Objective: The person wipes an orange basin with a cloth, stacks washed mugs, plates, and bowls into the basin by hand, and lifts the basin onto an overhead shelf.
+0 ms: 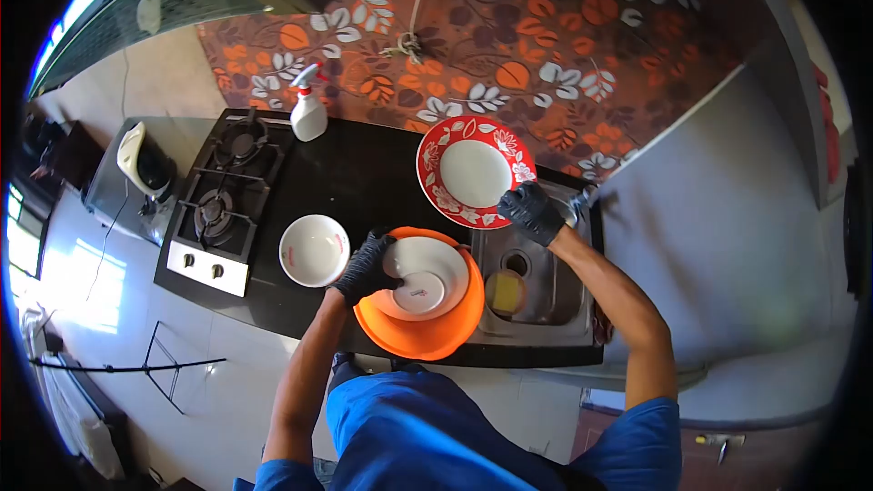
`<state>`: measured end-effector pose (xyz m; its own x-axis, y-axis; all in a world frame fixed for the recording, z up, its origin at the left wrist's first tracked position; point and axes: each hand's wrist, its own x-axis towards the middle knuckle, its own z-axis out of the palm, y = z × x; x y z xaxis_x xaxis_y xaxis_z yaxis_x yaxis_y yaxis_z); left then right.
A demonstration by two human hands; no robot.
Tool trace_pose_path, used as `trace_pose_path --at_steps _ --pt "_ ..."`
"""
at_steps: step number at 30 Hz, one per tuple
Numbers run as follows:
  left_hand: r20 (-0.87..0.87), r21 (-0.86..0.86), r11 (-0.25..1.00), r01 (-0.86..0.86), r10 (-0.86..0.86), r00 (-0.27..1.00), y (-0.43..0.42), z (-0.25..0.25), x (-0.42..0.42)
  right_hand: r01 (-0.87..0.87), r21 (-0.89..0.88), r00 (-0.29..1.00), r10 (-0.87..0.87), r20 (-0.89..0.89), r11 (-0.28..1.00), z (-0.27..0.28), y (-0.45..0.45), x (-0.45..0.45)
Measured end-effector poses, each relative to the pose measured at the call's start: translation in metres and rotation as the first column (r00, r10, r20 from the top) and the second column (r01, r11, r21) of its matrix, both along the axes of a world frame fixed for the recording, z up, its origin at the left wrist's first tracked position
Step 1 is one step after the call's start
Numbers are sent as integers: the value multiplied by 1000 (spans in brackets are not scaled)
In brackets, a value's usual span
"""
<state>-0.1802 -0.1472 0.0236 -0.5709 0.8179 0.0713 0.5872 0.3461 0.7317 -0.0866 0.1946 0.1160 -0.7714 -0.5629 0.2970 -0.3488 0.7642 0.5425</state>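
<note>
My right hand [532, 212], in a black glove, grips the lower right rim of a white plate with a red floral border [436, 184]. The plate is over the back of the counter, beside the sink. My left hand [366, 269], also gloved in black, is closed on the left edge of a white bowl [446, 259]. That bowl lies bottom up in an orange basin [414, 344], its round foot showing; the fingertips are partly hidden. A second white bowl [314, 252] stands upright on the counter, just left of my left hand.
A steel sink [568, 295] on the right holds a round container with a yellow-green sponge [506, 293]. A white spray bottle with a red trigger [309, 114] stands at the back. The gas stove [215, 209] is on the left, with a kettle-like appliance [145, 162] beyond it.
</note>
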Motion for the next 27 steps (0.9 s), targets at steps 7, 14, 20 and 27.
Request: trace_pose_path --at_steps 7,14,20,27 --pt "-36 10 1000 -7 7 999 3 -7 -1 134 -9 984 -132 117 991 16 38 121" --pt "-62 4 1000 -21 22 998 5 -13 -1 355 50 895 -355 269 934 -1 47 214" --pt "-24 -25 999 -40 39 999 7 -9 1 499 57 796 -483 365 865 -25 47 261" --pt "-44 -33 999 -38 36 998 8 -11 1 500 50 786 -477 392 865 -45 42 273"
